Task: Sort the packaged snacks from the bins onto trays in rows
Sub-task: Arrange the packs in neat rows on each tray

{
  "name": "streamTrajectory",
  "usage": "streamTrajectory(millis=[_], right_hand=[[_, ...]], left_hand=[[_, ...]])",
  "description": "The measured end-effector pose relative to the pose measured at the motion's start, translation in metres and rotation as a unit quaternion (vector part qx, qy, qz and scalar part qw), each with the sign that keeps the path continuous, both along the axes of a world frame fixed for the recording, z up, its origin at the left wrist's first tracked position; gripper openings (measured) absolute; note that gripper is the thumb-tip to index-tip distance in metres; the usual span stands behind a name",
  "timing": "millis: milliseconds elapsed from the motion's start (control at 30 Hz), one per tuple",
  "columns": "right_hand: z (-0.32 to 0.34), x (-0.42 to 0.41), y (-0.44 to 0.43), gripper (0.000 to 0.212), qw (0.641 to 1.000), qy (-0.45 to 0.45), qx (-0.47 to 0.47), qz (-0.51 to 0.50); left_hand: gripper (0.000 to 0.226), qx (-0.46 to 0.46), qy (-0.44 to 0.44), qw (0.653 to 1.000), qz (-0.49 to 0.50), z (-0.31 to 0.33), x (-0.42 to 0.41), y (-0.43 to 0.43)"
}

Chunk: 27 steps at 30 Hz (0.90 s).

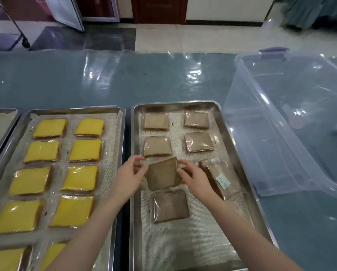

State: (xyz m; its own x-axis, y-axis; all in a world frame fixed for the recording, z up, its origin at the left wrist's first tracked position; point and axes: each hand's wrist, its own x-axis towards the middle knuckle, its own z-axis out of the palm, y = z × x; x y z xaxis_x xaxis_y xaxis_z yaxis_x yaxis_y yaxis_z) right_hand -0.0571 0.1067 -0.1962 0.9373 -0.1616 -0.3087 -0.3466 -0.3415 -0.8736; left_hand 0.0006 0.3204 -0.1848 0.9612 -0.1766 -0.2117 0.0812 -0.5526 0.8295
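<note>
Brown packaged snack, tilted, sits over the middle of the right-hand tray, pinched at its upper corners by the curled fingers of the left hand and right hand. Other brown packs lie around it. Yellow packs line the neighbouring tray, and a clear bin stands on the desk.

Pale floor tiles meet a dark red door.
</note>
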Motion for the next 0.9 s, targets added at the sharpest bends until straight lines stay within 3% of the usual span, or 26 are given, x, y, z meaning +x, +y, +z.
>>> streamTrajectory(millis=[100, 267, 433, 567, 633, 733, 900], right_hand=[[-0.009, 0.008, 0.013, 0.042, 0.996, 0.038, -0.051, -0.057], [-0.026, 0.008, 0.023, 0.064, 0.992, 0.063, -0.107, -0.037], [-0.032, -0.002, 0.02, 0.058, 0.979, 0.007, -0.193, 0.06], [-0.03, -0.016, 0.015, 0.052, 0.976, 0.009, -0.204, 0.069], [-0.028, -0.035, 0.014, 0.059, 0.971, 0.018, -0.228, 0.063], [-0.028, -0.07, 0.011, 0.06, 0.962, 0.021, -0.262, 0.069], [-0.029, -0.099, 0.019, 0.064, 0.981, 0.021, -0.186, 0.056]], left_hand=[[0.046, 0.029, -0.029, 0.999, 0.023, -0.008, -0.007, -0.012], [0.051, 0.074, -0.07, 0.994, -0.04, -0.027, -0.029, -0.02], [0.051, 0.139, -0.045, 0.985, -0.095, -0.037, -0.052, -0.023], [0.048, 0.153, -0.099, 0.983, -0.031, -0.034, -0.079, -0.028], [0.047, 0.149, -0.102, 0.984, 0.006, -0.033, -0.096, -0.029], [0.052, 0.165, -0.074, 0.983, -0.015, -0.037, -0.12, -0.029], [0.057, 0.173, -0.073, 0.982, -0.017, -0.035, -0.136, -0.022]])
